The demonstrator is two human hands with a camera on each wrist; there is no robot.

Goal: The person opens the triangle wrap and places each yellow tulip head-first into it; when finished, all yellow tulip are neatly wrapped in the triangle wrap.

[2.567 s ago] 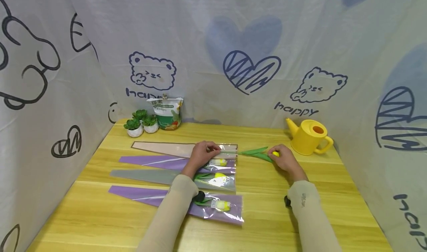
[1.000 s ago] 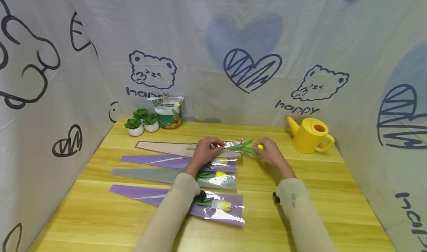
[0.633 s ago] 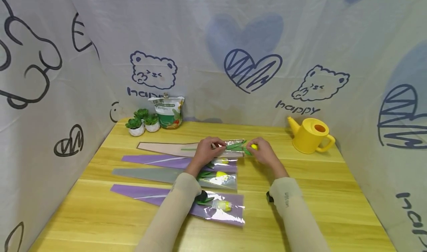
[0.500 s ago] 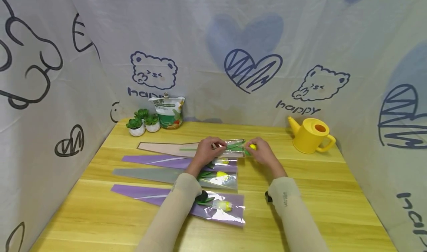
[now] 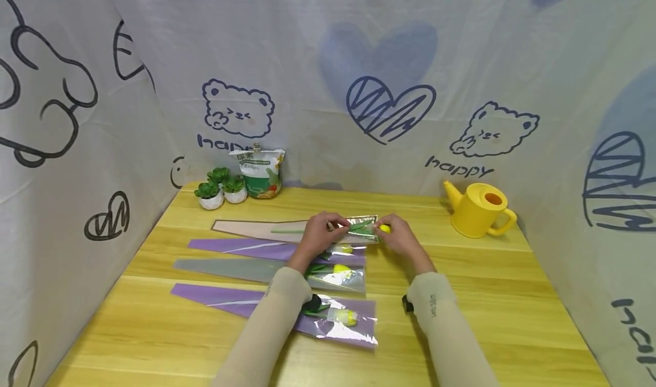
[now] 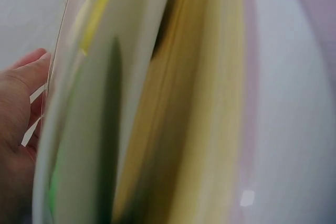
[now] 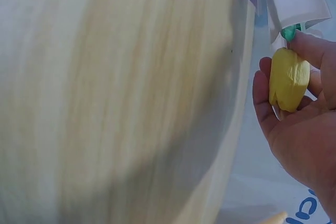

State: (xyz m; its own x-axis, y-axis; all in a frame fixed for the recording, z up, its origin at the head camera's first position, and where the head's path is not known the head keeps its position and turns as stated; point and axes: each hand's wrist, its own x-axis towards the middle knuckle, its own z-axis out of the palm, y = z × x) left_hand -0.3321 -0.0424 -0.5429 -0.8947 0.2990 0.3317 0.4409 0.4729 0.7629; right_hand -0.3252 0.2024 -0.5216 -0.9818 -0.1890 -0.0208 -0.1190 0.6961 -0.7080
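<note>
In the head view my right hand [image 5: 401,238] holds an artificial yellow tulip [image 7: 289,80] by the stem close below its bloom. The tulip's green leaves and stem [image 5: 287,231] lie inside a pale pink flower sleeve [image 5: 251,227], while the bloom sits just outside its right-hand mouth. My left hand [image 5: 323,234] pinches the sleeve's clear film near that mouth. In the left wrist view the film crosses in front of the fingers [image 6: 34,72], partly hiding them. Right wrist view: fingers curl around the bloom, thumb at the sleeve's edge.
Below lie a purple sleeve [image 5: 220,245], a grey sleeve [image 5: 220,268] and another purple sleeve [image 5: 215,293], each with a yellow tulip. A yellow watering can [image 5: 474,213] stands at the back right. Potted succulents [image 5: 210,196] and a white-green bag [image 5: 260,176] stand at the back left.
My right hand has moved left with the tulip, sliding its stem and leaves deeper into the pale pink sleeve. My left hand stays nearly in place at the film.
</note>
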